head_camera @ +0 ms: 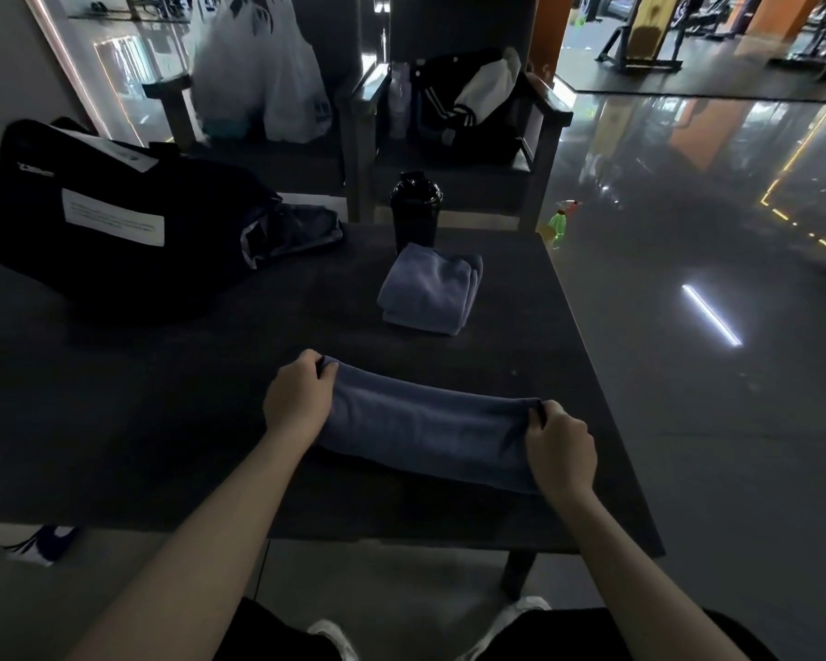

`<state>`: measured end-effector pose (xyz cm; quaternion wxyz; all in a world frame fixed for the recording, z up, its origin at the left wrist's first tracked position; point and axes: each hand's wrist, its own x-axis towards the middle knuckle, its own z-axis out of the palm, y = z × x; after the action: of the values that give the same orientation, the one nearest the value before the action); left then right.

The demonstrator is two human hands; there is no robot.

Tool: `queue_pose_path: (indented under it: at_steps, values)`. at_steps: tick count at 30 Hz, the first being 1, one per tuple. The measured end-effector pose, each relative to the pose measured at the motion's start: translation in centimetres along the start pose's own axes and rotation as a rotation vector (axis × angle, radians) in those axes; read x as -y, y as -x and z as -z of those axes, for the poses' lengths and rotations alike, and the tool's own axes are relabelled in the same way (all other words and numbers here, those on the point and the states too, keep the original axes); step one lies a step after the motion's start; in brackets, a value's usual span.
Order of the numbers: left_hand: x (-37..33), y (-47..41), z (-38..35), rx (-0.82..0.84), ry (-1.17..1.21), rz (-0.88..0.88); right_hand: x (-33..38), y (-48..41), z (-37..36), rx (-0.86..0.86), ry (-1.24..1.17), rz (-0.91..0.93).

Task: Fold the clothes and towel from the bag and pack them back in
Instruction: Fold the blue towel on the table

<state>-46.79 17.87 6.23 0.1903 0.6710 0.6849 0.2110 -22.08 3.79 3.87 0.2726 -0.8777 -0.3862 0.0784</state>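
A blue-grey cloth lies folded into a long strip across the near part of the dark table. My left hand pinches its far left corner and my right hand pinches its far right corner. Further back lies a second blue-grey cloth, folded into a small square. The black bag sits at the table's far left, its opening facing right, with dark grey fabric spilling from it.
A black shaker bottle stands just behind the folded square. Two dark chairs stand behind the table, one with white plastic bags, one with a black-and-white jacket. A green spray bottle stands on the glossy floor at right.
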Motion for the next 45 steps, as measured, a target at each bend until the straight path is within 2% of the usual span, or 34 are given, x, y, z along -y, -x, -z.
queue_pose_path:
  at_steps: [5, 10, 15, 20, 22, 25, 28, 29, 30, 32, 34, 37, 45]
  values:
    - [-0.4, -0.3, 0.0, 0.011, -0.152, -0.010, 0.1, 0.4, 0.1, -0.007, 0.034, 0.013]
    - [0.4, 2.5, 0.1, 0.061, -0.041, 0.033, 0.1, 0.5, -0.2, -0.018, 0.071, 0.015]
    - [2.2, 3.3, -0.2, 0.034, -0.034, -0.036, 0.2, 0.4, 0.0, -0.002, 0.216, 0.051]
    - [2.9, 2.1, 0.5, 0.029, -0.197, -0.245, -0.1, 0.0, -0.1, 0.016, 0.289, 0.074]
    - [3.0, 2.4, 0.4, 0.029, -0.268, -0.264, 0.1, -0.1, 0.0, 0.030, 0.275, 0.050]
    - [3.3, 3.2, -0.5, -0.070, -0.423, -0.326, 0.4, 0.0, 0.3, -0.004, 0.266, 0.016]
    - [1.2, 4.3, -1.8, -0.150, -0.385, -0.574, 1.3, 1.3, -0.3, -0.121, 0.373, 0.173]
    - [0.1, 4.6, -2.3, -0.073, -0.380, -0.654, 2.0, 2.0, -0.6, -0.134, 0.350, 0.259]
    - [-1.1, 4.9, -2.8, 0.027, -0.392, -0.697, 2.6, 2.6, -1.0, -0.074, 0.315, 0.326]
    - [-2.1, 5.1, -3.9, 0.235, -0.418, -0.639, 3.1, 3.3, -2.0, 0.132, 0.288, 0.373]
    - [-1.6, 4.4, -4.4, 0.357, -0.405, -0.499, 2.4, 3.0, -2.7, 0.265, 0.290, 0.354]
    - [-0.2, 3.6, -4.0, 0.373, -0.417, -0.403, 1.3, 2.2, -2.9, 0.313, 0.317, 0.372]
    - [2.7, 5.6, -2.5, 0.315, -0.373, -0.304, 1.0, 0.9, -2.6, 0.347, 0.368, 0.492]
